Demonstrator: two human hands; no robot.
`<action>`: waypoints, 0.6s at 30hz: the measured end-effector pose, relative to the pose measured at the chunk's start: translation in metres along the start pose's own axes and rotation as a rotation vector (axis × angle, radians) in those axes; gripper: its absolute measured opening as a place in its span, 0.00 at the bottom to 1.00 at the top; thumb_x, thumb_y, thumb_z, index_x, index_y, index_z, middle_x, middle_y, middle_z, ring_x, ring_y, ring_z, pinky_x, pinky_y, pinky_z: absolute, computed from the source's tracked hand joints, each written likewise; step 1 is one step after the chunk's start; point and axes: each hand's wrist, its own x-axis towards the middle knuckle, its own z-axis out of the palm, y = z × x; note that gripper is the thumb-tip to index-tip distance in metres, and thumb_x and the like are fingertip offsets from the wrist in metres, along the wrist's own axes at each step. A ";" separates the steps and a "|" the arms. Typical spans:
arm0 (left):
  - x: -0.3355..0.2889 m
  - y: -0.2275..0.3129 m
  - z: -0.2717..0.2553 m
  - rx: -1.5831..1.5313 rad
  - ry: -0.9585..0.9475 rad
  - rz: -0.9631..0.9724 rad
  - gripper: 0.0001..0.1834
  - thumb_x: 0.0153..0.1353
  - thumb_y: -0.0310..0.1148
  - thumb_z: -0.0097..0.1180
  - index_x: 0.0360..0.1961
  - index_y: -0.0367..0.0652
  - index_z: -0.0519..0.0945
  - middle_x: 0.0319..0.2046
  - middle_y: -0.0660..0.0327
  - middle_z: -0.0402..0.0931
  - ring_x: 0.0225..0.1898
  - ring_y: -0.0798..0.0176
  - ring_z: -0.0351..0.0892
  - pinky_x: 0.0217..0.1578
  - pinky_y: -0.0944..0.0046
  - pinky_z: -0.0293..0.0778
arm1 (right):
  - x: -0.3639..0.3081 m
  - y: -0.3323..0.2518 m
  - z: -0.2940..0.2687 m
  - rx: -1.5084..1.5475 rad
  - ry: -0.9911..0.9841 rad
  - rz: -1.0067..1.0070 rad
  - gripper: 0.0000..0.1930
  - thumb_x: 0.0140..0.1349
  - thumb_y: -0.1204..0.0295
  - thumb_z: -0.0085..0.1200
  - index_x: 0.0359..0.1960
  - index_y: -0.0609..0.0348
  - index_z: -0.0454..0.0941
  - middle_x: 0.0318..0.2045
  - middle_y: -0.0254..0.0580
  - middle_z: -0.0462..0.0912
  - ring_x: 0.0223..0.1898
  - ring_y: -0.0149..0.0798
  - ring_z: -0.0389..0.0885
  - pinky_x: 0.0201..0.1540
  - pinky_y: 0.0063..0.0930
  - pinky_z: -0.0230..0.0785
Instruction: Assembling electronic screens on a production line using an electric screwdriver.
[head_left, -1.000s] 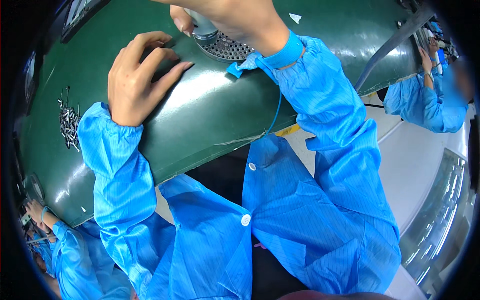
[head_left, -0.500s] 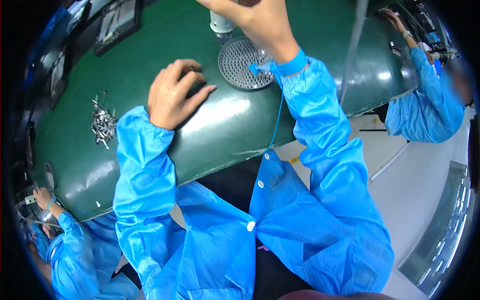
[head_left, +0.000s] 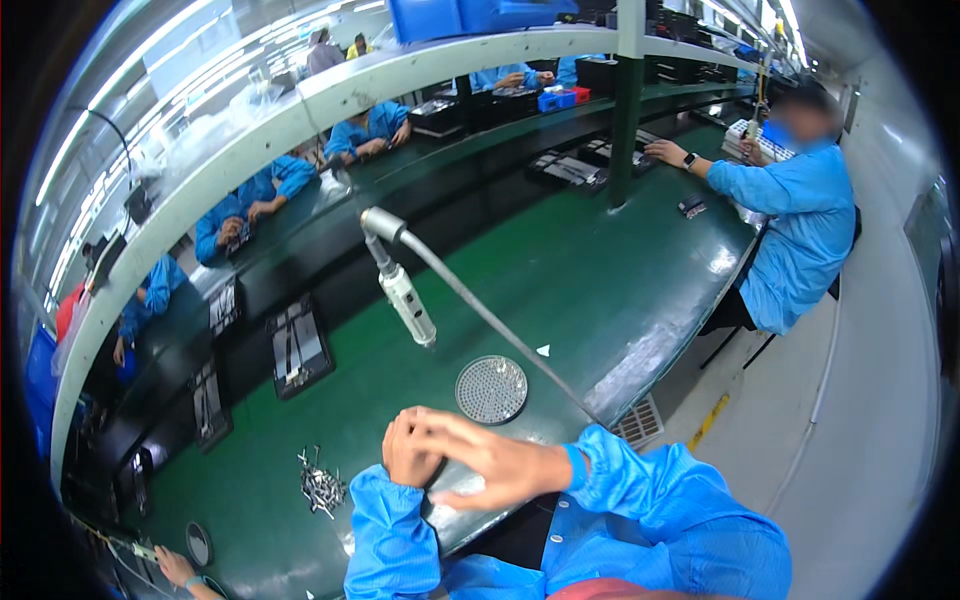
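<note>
My right hand [head_left: 490,463] reaches across to the left, thumb apart from its stretched fingers, with nothing seen in it. Its fingertips overlap my left hand [head_left: 408,455], whose fingers are partly covered, so their pose is unclear. Just beyond both hands, a round grey perforated dish [head_left: 491,390] lies on the green bench top. Farther off, a white electric screwdriver [head_left: 408,308] hangs tip down from its holder, with no hand on it. To the left of my left hand is a loose pile of small metal parts [head_left: 322,487].
A grey hose [head_left: 490,315] slants from the holder toward the bench edge. Black trays [head_left: 298,345] stand along the left and back. A white shelf rail [head_left: 330,90] and green post [head_left: 622,150] rise beyond. A co-worker [head_left: 790,215] sits at the right; another's hand [head_left: 175,565] shows lower left.
The view has tilted up and shows more of the room. My right hand has come away from beside the screwdriver to my left hand, which was alone over the bench.
</note>
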 end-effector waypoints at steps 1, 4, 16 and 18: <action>-0.001 -0.003 0.002 -0.022 -0.036 -0.041 0.13 0.50 0.38 0.74 0.33 0.45 0.84 0.43 0.57 0.81 0.41 0.49 0.82 0.40 0.52 0.76 | -0.003 -0.017 -0.008 0.078 -0.050 -0.043 0.37 0.63 0.67 0.67 0.71 0.67 0.65 0.72 0.63 0.60 0.72 0.60 0.64 0.73 0.49 0.58; 0.011 0.009 -0.002 -0.022 0.012 -0.083 0.12 0.54 0.39 0.73 0.33 0.46 0.84 0.44 0.58 0.81 0.40 0.51 0.82 0.39 0.53 0.76 | -0.011 -0.044 -0.030 0.040 -0.039 -0.155 0.29 0.61 0.73 0.67 0.64 0.68 0.74 0.67 0.61 0.69 0.69 0.58 0.69 0.68 0.49 0.66; 0.023 0.019 -0.015 -0.056 0.181 -0.118 0.05 0.57 0.27 0.69 0.31 0.38 0.85 0.36 0.54 0.82 0.34 0.50 0.84 0.34 0.54 0.78 | -0.005 -0.110 -0.163 -0.472 0.498 -0.237 0.17 0.55 0.81 0.65 0.47 0.68 0.81 0.48 0.56 0.84 0.48 0.52 0.85 0.51 0.40 0.79; 0.029 0.026 -0.030 -0.025 0.332 -0.028 0.04 0.57 0.23 0.67 0.28 0.36 0.83 0.29 0.54 0.82 0.27 0.53 0.83 0.28 0.57 0.77 | -0.008 -0.103 -0.170 -0.516 0.575 -0.169 0.15 0.56 0.79 0.65 0.46 0.67 0.82 0.47 0.55 0.84 0.47 0.51 0.85 0.51 0.38 0.79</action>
